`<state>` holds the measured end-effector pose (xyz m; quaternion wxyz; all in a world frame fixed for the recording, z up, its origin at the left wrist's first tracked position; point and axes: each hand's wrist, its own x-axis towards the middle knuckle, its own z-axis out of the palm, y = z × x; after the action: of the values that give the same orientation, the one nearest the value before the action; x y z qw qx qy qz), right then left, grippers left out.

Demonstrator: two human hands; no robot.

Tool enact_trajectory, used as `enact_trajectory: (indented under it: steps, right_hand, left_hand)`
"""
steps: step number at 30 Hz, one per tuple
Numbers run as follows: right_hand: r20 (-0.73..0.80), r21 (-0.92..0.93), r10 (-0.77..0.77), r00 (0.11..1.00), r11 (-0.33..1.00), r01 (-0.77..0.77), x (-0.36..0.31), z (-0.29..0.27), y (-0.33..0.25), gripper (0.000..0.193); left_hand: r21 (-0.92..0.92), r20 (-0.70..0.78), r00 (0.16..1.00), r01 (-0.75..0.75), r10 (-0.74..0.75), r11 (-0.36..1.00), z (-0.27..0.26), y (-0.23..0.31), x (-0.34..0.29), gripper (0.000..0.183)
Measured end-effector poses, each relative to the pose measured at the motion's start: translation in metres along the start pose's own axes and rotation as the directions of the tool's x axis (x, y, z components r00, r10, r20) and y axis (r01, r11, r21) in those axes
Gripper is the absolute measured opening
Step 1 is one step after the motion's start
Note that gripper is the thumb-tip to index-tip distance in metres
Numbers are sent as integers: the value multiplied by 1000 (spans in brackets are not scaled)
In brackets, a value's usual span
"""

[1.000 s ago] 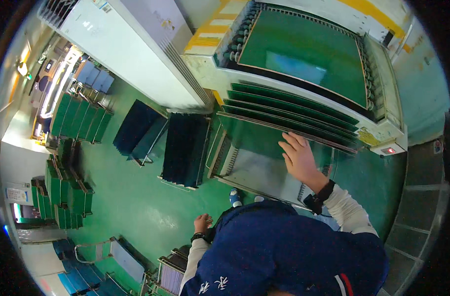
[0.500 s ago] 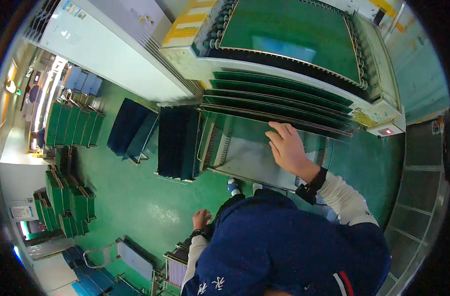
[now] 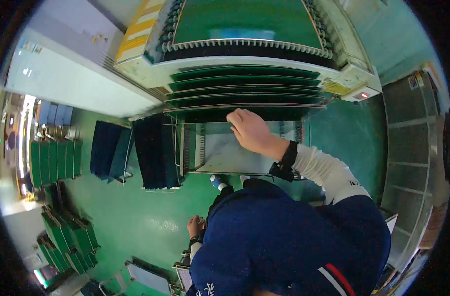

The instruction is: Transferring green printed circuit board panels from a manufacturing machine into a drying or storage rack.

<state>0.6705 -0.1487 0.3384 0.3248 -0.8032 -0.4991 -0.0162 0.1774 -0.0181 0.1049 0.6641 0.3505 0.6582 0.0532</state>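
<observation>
My right hand, fingers bent and close together, is at the nearest green panel in a slotted rack. Its fingertips overlap the panel just below the upper edge; whether they grip it or only rest in front of it is hidden. More green panels stand on edge behind, in a row. My left hand hangs low beside my left leg, fingers curled in, with nothing seen in it.
Beyond the rack stands a roller conveyor machine carrying a large green panel. Racks of dark panels stand at my left, more green panels farther off. A white cabinet is far left; a metal-framed partition is on the right.
My right hand, fingers spread before, has moved left with its fingers drawn together. The view has swung, so the machine and racks appear shifted left. My left hand still hangs low.
</observation>
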Motion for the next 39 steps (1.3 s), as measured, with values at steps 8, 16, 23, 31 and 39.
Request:
enact_trajectory:
  steps: [8, 16, 23, 31, 39]
  right_hand:
    - [289, -248, 218, 932, 958, -147, 19, 15, 36, 18]
    - [332, -354, 328, 884, 912, -206, 39, 17, 38, 28]
    - [296, -372, 379, 877, 891, -260, 44, 17, 25, 36]
    - [275, -434, 432, 859, 853, -289, 44, 19, 24, 36]
    - [284, -459, 496, 821, 822, -338, 46, 16, 15, 38]
  left_hand:
    - [-32, 74, 997, -33, 35, 999, -1, 40, 20, 26]
    - [-132, -7, 995, -95, 95, 987, -29, 59, 57, 22]
    - [-90, 31, 995, -93, 96, 992, -35, 63, 83, 21]
    - [22, 43, 998, -56, 55, 998, -28, 53, 105, 25]
    - [-117, 119, 992, -34, 48, 992, -33, 41, 96, 28]
